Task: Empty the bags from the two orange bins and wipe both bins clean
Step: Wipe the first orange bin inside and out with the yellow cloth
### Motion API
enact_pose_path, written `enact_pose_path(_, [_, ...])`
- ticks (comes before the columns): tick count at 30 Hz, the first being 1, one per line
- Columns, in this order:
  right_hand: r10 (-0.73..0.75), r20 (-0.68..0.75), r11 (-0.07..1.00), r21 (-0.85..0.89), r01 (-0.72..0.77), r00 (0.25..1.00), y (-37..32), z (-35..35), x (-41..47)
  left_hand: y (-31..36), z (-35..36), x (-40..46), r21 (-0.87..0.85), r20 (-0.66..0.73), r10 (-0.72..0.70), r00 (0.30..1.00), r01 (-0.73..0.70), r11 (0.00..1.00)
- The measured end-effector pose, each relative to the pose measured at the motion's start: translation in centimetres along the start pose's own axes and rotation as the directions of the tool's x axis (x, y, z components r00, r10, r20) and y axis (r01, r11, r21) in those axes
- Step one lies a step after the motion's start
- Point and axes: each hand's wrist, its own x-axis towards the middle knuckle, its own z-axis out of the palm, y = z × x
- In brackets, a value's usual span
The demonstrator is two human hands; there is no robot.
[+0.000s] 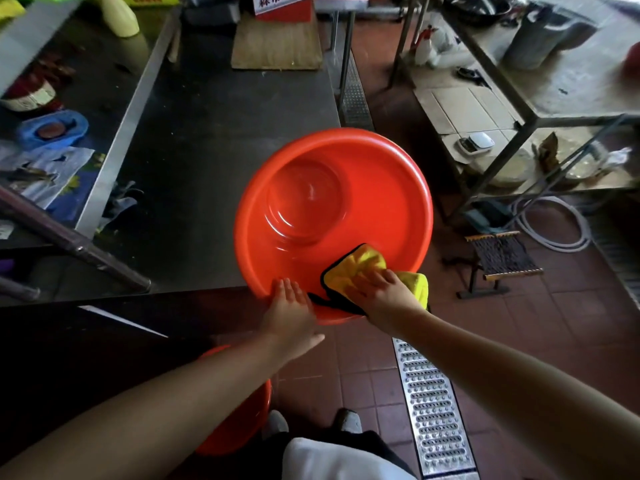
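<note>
Wiping step: my right hand [382, 289] presses the cloth [360, 268] flat-fingered inside the bin [391, 188]; my left hand [289, 301], fingers straight, steadies its rim. Next, I judge, sweep onward around the wall.

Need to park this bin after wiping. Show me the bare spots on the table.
Free: the dark steel table between the orange bin, the wooden board and the raised ledge on the left. Crowded: beyond that ledge, around the blue dish.
</note>
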Motion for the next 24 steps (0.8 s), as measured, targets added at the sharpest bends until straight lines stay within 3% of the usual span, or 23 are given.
enact_pose_path(3, [0.041,0.125,0.998,0.044,-0.047,0.991,-0.2,0.2,0.3,0.8,-0.4,1.0,-0.081,-0.047,-0.067,0.997,0.063,0.995])
enact_pose_path(6, [0.064,0.265,0.985,0.137,-0.103,0.962,-0.7,1.0,0.6,0.7,0.2,1.3,-0.043,-0.072,0.006,0.997,-0.009,0.999])
enact_pose_path(11, [0.18,0.267,0.922,0.291,-0.257,0.947,-3.6,1.0,2.2,-0.6,0.4,1.2,0.122,-0.066,0.132,0.989,-0.123,0.985])
enact_pose_path(15, [0.188,0.288,0.876,0.383,-0.293,0.939,-3.8,0.9,4.4,-1.7,0.8,2.0,0.113,-0.094,0.161,0.982,-0.15,0.982])
enact_pose_path(18, [0.194,0.349,0.916,0.269,-0.297,0.917,-0.9,1.4,5.0,-1.6,0.9,1.7,0.098,-0.125,0.186,0.975,-0.174,0.98])
enact_pose_path(21, [0.327,0.394,0.907,0.124,-0.403,0.859,0.4,1.8,5.7,-1.1,0.7,1.4,0.141,-0.108,0.229,0.967,-0.214,0.967])
enact_pose_path(24, [0.269,0.411,0.87,0.284,-0.403,0.871,-2.4,1.7,7.0,-0.6,0.4,1.4,0.135,-0.101,0.19,0.977,-0.176,0.975])
